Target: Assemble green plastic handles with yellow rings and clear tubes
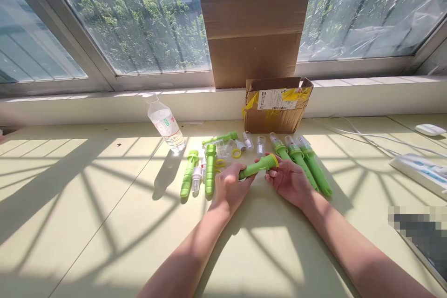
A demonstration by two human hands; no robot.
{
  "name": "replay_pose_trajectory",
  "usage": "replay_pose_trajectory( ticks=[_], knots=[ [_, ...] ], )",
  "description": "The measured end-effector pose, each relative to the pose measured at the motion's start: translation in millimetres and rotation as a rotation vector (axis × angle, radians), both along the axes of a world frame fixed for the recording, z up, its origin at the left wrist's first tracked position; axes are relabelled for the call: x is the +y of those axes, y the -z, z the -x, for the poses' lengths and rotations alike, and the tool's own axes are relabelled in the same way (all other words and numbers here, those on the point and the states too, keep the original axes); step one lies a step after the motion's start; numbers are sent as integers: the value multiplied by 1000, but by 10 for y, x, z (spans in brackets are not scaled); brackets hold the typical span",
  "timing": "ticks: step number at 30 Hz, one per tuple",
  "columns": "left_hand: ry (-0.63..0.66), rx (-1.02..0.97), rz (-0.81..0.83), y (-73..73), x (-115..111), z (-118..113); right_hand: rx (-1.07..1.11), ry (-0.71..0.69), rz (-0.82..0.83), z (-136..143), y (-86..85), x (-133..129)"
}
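Left hand point(230, 182): cylindrical green tube point(255, 168), ridged neck, yellow ring point(274, 160).

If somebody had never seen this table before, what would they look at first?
Probably the bright green tube in the middle, gripped by the left hand, with the right hand at its yellow-rimmed end. Next, perhaps, the cardboard box behind it with yellow tape on it, and the clear bottle standing off to the left.
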State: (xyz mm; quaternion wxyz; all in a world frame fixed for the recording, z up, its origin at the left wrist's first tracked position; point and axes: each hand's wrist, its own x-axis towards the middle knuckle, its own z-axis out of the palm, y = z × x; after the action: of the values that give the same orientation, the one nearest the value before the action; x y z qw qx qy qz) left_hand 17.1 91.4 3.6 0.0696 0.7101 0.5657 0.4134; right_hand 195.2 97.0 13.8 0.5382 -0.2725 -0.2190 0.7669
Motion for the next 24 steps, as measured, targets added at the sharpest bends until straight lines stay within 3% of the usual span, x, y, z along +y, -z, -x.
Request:
replay_pose_trajectory(
  ticks=[16,24],
  knots=[
    [43,43,99,-26,15,-5,77,1,45,-3,-28,-9],
    [97,-59,186,-71,29,-10,74,21,49,-6,-10,-2]
  ],
)
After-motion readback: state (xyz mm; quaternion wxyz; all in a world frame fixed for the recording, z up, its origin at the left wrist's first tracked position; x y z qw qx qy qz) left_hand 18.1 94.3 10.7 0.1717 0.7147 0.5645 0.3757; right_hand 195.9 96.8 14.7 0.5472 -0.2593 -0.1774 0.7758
